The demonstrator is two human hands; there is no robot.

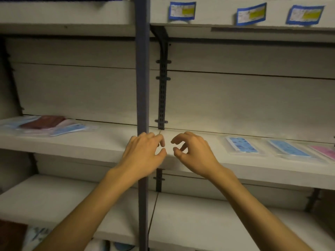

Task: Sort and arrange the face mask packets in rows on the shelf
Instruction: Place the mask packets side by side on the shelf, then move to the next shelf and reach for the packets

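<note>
Between picks: the left hand and right hand hover loosely curled, empty, over the shelf. Sorted packets lie at 3 o'clock; the unsorted pile at 9 o'clock probably needs fetching next.

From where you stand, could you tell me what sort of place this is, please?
Probably a shop or stockroom aisle: slotted-upright shelving, price labels taped on the upper shelf edge, and sealed face mask packets lying on the middle shelf.
</note>
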